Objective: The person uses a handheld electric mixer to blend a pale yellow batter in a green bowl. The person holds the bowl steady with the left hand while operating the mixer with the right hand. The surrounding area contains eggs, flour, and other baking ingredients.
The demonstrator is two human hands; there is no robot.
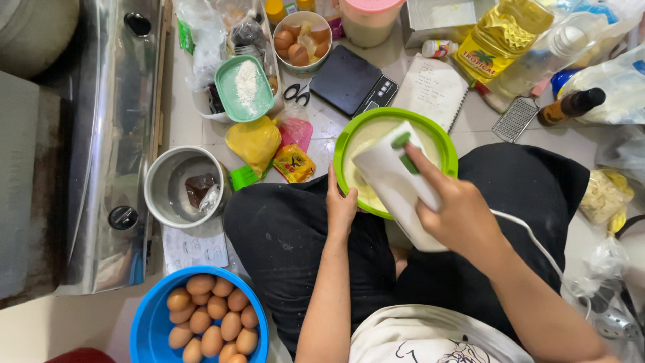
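Smooth white mixer [396,181] over round green bowl [440,138]

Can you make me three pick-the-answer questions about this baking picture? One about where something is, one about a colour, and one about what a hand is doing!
1. Where is the bowl of brown eggs?
A. On the stove
B. On the floor by the person's left knee
C. On the kitchen scale

2. What colour is the mixing bowl with the pale batter?
A. Green
B. Red
C. Black

3. What is the right hand doing?
A. Resting flat on the floor
B. Cutting with scissors
C. Gripping the white hand mixer over the batter

Answers:
1. B, the blue bowl sits low on the floor beside the left knee.
2. A, its rim is bright green.
3. C, the fingers wrap the mixer's handle, while the left hand steadies the bowl's rim.
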